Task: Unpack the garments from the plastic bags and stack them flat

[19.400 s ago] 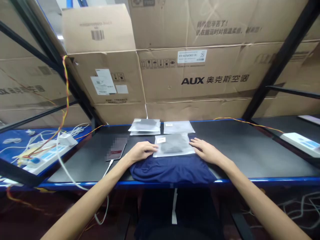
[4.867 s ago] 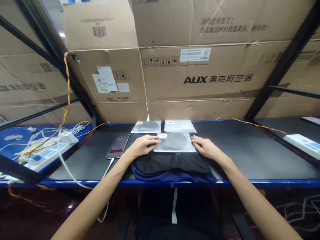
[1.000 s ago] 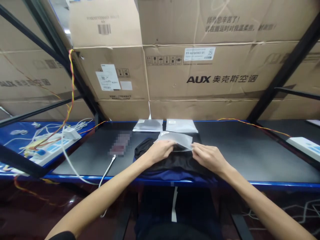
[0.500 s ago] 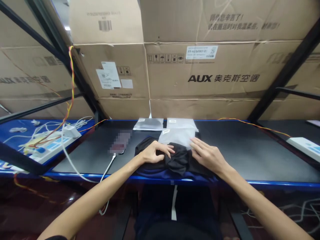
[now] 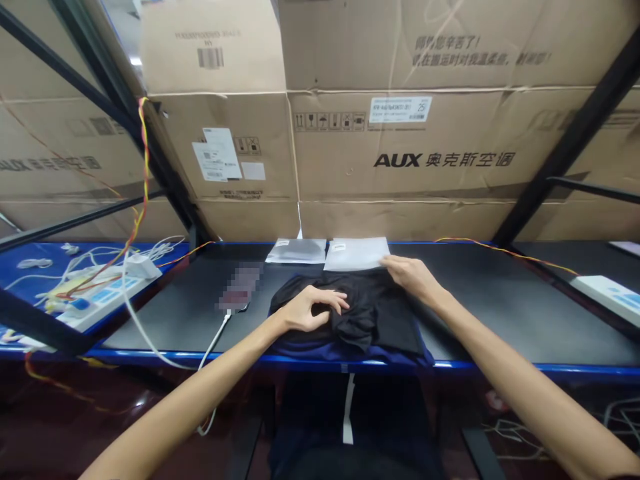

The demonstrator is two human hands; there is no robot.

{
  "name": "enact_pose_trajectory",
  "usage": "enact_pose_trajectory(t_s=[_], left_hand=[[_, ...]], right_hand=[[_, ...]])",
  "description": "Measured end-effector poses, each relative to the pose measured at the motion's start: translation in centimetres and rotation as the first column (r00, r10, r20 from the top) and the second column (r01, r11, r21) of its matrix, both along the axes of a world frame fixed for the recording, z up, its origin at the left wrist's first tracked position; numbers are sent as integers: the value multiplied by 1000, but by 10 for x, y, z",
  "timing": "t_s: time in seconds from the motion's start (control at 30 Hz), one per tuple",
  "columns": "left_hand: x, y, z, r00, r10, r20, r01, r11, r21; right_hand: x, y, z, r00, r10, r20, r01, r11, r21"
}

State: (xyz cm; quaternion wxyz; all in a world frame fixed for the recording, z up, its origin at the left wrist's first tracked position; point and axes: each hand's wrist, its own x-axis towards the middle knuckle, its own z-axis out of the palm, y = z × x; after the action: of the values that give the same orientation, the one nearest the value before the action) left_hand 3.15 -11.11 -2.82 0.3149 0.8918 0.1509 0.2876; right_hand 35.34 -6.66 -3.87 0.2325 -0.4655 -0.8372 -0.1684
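Black cloth (image 5: 397, 320) lies bunched near the table's front edge, with dark blue cloth (image 5: 320, 351) under it. My left hand (image 5: 316, 308) rests on the black cloth, its fingers curved and apart, holding nothing I can see. Behind the cloth, a frosted white bag (image 5: 357, 253) with a small label lies flat. My right hand (image 5: 407, 272) pinches the bag's right front corner. A second frosted bag (image 5: 296, 251), greyish inside, lies just left of it.
A phone (image 5: 240, 287) with a white cable lies left of the cloth. Power strips (image 5: 107, 297) and tangled cables are at the far left, another strip (image 5: 607, 297) at the right. Cardboard (image 5: 340, 173) and black metal posts stand behind.
My right hand has moved back, away from the black cloth. The frosted bag that overlapped the cloth now lies behind it, over the other bag's place. My left hand has barely moved.
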Motion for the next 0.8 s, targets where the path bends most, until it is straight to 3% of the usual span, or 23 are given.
enact_pose_trajectory(t_s=[0.27, 0.4, 0.5, 0.6, 0.7, 0.8], left_hand=[[0, -2, -1, 999, 30, -31, -29, 999, 22], [2, -3, 0, 996, 76, -37, -75, 997, 38], [4, -3, 6, 983, 169, -73, -162, 982, 93], [13, -2, 16, 930, 354, -101, -328, 921, 212], [31, -3, 21, 841, 537, -74, -478, 799, 366], [52, -9, 18, 791, 605, -88, -485, 708, 513]], right_hand=[[10, 35, -12, 986, -167, -19, 165, 983, -82], [11, 30, -15, 981, -188, -46, 183, 979, -88], [10, 15, -10, 983, -135, -125, 129, 990, -55], [9, -7, -6, 988, -9, -155, 4, 999, -32], [9, -27, -9, 990, 68, -121, -74, 996, -51], [13, -40, -17, 991, 100, -84, -108, 990, -93]])
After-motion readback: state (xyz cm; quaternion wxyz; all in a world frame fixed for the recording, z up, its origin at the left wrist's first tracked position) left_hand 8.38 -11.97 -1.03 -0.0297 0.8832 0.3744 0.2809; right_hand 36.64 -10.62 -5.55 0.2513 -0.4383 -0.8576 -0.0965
